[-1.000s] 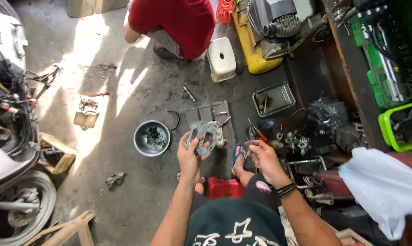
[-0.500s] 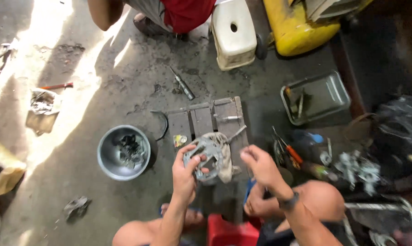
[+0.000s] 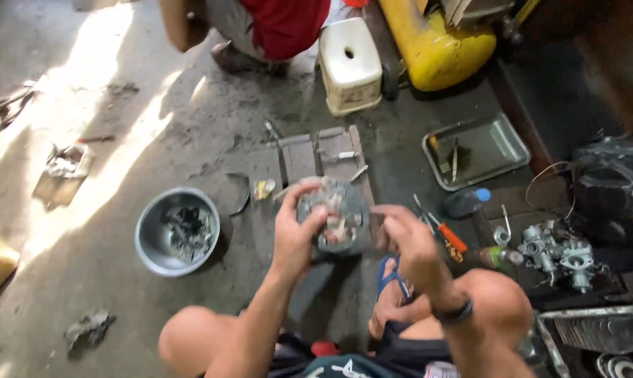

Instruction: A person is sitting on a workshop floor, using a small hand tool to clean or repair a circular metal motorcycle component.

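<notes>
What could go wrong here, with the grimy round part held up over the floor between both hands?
1. The left hand alone grips the round metal part; the right hand only touches its edge. It looks greasy, so it might slip and drop onto the wooden boards below.
2. The person's foot in a blue sandal sits right under the part, so a drop could hit it.
3. The screwdriver and other small pieces lie beside that foot and could be stepped on.

Hard sunlight glares on the concrete floor [image 3: 85,161] at left; right side shadowed, slight motion blur.
</notes>
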